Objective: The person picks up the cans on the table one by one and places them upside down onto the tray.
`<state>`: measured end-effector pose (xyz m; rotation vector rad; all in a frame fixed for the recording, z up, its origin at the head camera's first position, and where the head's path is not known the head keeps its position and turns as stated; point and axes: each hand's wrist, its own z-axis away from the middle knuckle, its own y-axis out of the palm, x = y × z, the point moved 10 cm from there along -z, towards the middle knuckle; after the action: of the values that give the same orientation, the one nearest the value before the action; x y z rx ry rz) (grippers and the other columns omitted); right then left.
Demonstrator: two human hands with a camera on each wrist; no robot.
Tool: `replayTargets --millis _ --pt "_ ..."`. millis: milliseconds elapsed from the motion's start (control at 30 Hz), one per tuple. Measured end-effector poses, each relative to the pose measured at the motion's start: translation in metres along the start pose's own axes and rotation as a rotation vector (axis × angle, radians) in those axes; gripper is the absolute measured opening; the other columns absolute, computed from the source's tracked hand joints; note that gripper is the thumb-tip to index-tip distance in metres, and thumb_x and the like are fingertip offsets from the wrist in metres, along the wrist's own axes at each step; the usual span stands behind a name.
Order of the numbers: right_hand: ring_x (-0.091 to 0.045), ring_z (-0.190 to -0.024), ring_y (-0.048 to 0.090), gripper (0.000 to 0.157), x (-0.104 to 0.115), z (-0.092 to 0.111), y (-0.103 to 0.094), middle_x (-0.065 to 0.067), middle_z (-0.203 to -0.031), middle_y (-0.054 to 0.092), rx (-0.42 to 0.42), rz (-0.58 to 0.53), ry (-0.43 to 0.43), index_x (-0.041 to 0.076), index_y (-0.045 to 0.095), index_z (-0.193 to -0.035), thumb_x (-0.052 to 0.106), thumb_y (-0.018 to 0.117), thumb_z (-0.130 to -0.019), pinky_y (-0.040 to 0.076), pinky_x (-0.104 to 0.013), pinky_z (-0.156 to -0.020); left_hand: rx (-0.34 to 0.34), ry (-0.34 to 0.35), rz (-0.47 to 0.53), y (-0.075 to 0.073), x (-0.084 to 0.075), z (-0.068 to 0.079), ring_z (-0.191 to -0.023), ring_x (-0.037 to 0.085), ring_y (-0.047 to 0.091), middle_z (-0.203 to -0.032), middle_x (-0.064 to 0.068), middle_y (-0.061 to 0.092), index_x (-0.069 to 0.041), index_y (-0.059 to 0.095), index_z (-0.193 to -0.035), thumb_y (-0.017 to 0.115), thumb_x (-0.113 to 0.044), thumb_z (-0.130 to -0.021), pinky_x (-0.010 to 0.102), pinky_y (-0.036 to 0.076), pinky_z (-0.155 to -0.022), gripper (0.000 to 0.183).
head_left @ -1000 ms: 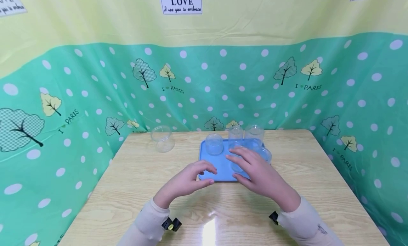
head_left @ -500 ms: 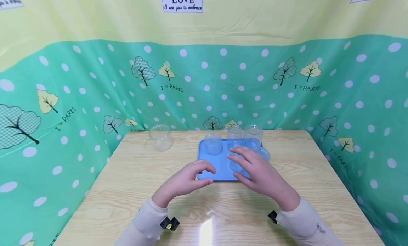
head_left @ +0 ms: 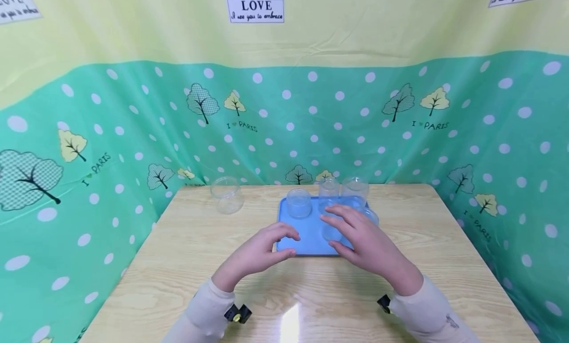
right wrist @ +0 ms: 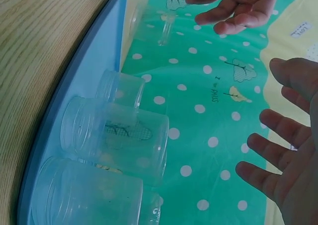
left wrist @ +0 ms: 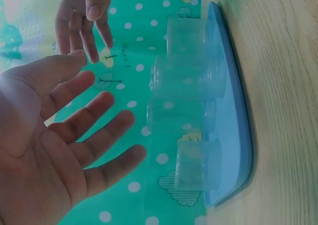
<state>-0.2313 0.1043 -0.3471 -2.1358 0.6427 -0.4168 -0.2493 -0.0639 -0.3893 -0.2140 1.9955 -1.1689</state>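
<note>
My left hand (head_left: pixel 260 251) hovers over the table at the near left corner of a blue tray (head_left: pixel 306 234), its fingers loosely bent around nothing. Above the tray's right half, my right hand (head_left: pixel 368 246) hangs with fingers spread, also holding nothing. Clear plastic jars stand on the tray: a short one (head_left: pixel 299 204) at back left and taller ones (head_left: pixel 329 191) at back right. Another clear jar (head_left: pixel 330 233) is partly hidden by my right fingers. In the left wrist view, several jars (left wrist: pixel 188 76) stand upright, apart from my palm. The right wrist view shows jars (right wrist: pixel 119 135) below my raised fingers.
Off the tray, at the back left of the wooden table (head_left: pixel 186 264), stands a clear wide-rimmed container (head_left: pixel 226 197). A green and yellow printed curtain (head_left: pixel 311 110) encloses the back and both sides. Dark wrist devices (head_left: pixel 238 313) sit on the sleeves.
The head view shifts slightly. Both hands stay nearly still above the table and tray, and the jars keep their places.
</note>
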Motion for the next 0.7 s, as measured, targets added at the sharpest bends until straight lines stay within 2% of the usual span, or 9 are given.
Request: replayTargets --millis 333,500,700 --pt "-0.024 -0.135 0.042 0.066 0.001 0.000 -0.004 -0.004 -0.145 0.046 0.000 0.005 0.008 0.022 0.048 -0.142 0.030 0.075 -0.083 0.042 -0.046 -0.106 -0.029 -0.042 0.003 -0.006 0.010 -0.007 -0.110 0.001 0.053 -0.118 -0.018 0.057 -0.030 0.059 -0.119 0.062 -0.038 -0.093 0.031 0.052 -0.088 0.027" --pt "-0.024 -0.135 0.041 0.066 0.002 0.001 -0.006 -0.004 -0.144 0.047 0.003 0.002 0.014 0.022 0.048 -0.142 0.029 0.076 -0.082 0.042 -0.046 -0.106 -0.028 -0.031 -0.025 -0.007 0.016 -0.013 -0.111 0.007 0.055 -0.119 -0.013 0.058 -0.028 0.059 -0.120 0.061 -0.038 -0.094 0.035 0.052 -0.090 0.028" --pt "-0.024 -0.135 0.042 0.069 0.003 0.000 -0.007 -0.004 -0.144 0.047 -0.002 -0.004 0.006 0.024 0.045 -0.143 0.029 0.076 -0.082 0.042 -0.045 -0.107 -0.007 -0.063 -0.115 -0.016 0.025 -0.019 -0.114 0.011 0.056 -0.118 -0.011 0.059 -0.023 0.060 -0.121 0.062 -0.037 -0.094 0.033 0.049 -0.097 0.030"
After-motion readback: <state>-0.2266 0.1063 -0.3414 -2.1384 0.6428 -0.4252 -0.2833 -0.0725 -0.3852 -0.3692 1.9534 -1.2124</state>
